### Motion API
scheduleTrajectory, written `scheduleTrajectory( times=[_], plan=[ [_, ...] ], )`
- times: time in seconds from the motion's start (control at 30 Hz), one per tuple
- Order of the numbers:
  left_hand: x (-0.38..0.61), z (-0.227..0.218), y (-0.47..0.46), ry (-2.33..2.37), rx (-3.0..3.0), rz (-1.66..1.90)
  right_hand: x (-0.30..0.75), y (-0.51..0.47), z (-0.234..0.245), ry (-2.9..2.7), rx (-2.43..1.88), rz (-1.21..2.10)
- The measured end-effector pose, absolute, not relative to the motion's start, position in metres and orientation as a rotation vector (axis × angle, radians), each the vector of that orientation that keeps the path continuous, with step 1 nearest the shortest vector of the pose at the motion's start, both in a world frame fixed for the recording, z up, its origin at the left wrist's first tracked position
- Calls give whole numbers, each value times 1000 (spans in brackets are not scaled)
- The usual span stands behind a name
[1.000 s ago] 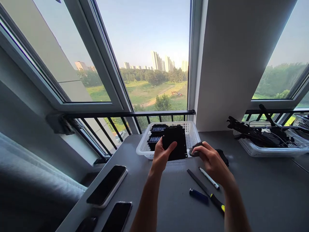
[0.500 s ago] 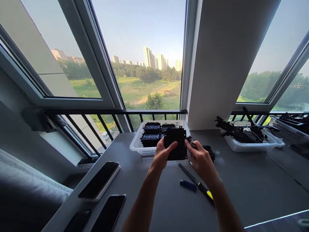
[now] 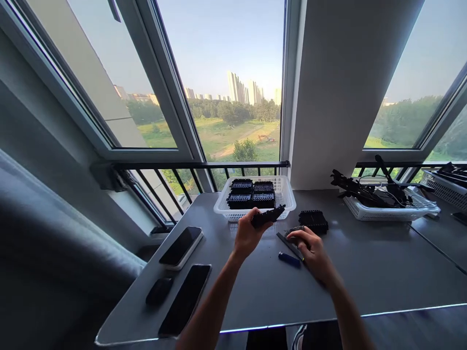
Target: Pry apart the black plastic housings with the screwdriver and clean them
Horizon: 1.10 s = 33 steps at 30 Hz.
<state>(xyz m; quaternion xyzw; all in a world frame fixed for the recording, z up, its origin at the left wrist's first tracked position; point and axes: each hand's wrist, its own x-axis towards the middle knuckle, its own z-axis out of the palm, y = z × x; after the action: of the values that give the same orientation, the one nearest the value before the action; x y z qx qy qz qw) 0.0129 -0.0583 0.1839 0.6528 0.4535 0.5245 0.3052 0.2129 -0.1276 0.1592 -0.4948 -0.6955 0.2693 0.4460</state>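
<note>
My left hand (image 3: 246,234) grips a flat black plastic part (image 3: 268,216), tilted nearly edge-on, just in front of a white basket (image 3: 288,193) that holds several similar black parts (image 3: 251,192). My right hand (image 3: 309,249) rests low on the grey table (image 3: 365,272), fingers curled over a small dark piece (image 3: 294,230) and the long flat tool (image 3: 286,244) beneath it. Another black part (image 3: 313,220) lies on the table just beyond my right hand.
A blue lighter (image 3: 289,259) lies near my right hand. Two phones (image 3: 181,247) (image 3: 186,299) and a dark mouse-like object (image 3: 158,290) sit at the left. A second white basket (image 3: 390,211) of black cables stands at the right. Window railing (image 3: 197,166) runs behind.
My left hand has turned the black part from facing me to nearly flat. My right hand has dropped from the part's edge down to the table by the tool.
</note>
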Motion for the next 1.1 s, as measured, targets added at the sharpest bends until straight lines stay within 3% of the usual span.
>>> scheduleTrajectory(
  times=[0.13,0.27,0.63,0.73,0.83,0.97,1.1],
  plan=[
    [5,172,-74,1188,2098,1379,193,-136,118,-1672,-1117,944],
    [-3,154,-87,1145,2390,1358,187,-151,87,-1272,-1088,1102],
    [-3,105,-115,1149,2401,1122,173,-173,75,-638,-974,1354],
    [4,102,-123,1247,2189,1362,171,-174,69,-559,-964,1364],
    [14,97,-134,1195,1613,1595,170,-177,62,-516,-943,1313],
    [32,82,-155,811,892,1227,164,-185,53,-509,-940,1263],
    [44,72,-172,674,589,1195,163,-195,48,-574,-968,1281]
  ],
)
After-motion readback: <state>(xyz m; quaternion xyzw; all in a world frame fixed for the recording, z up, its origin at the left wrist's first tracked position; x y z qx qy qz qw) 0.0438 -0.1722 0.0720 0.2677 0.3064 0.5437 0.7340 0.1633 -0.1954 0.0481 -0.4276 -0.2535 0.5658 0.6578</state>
